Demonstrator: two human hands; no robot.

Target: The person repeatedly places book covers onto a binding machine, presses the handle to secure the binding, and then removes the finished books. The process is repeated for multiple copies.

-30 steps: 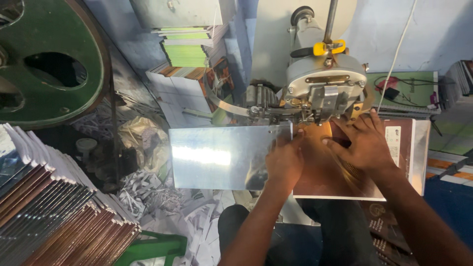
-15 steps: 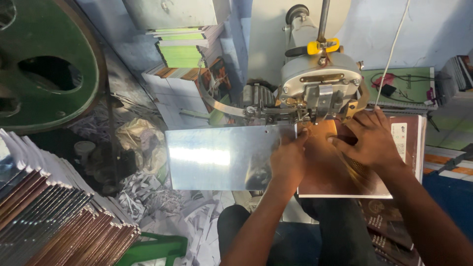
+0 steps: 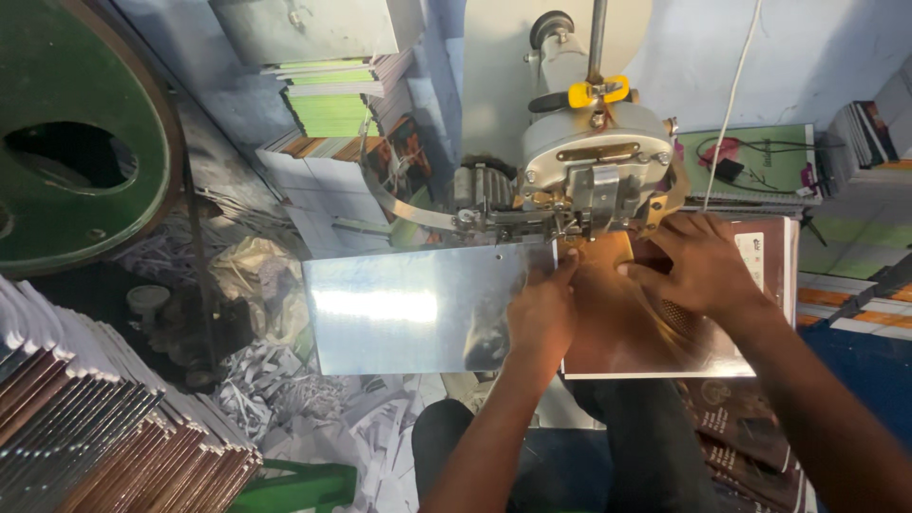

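Observation:
A brown glossy booklet (image 3: 636,332) lies open-side flat on the shiny metal table (image 3: 408,309) of a stitching machine (image 3: 589,166). My left hand (image 3: 541,309) presses flat on the booklet's left edge, fingertips just under the machine head. My right hand (image 3: 698,266) lies flat on the booklet's upper right part, fingers pointing left toward the lit spot below the head. Neither hand grips anything; both press down on the cover.
A row of brown booklets (image 3: 104,437) stands at lower left. More brown booklets (image 3: 741,437) are stacked beside my right knee. A large green wheel (image 3: 76,142) is at upper left. Stacked notebooks (image 3: 332,104) sit behind the machine; paper scraps (image 3: 285,399) cover the floor.
The view has shifted slightly. Both hands stay on the booklet under the machine head, with the right hand's fingers moved a little.

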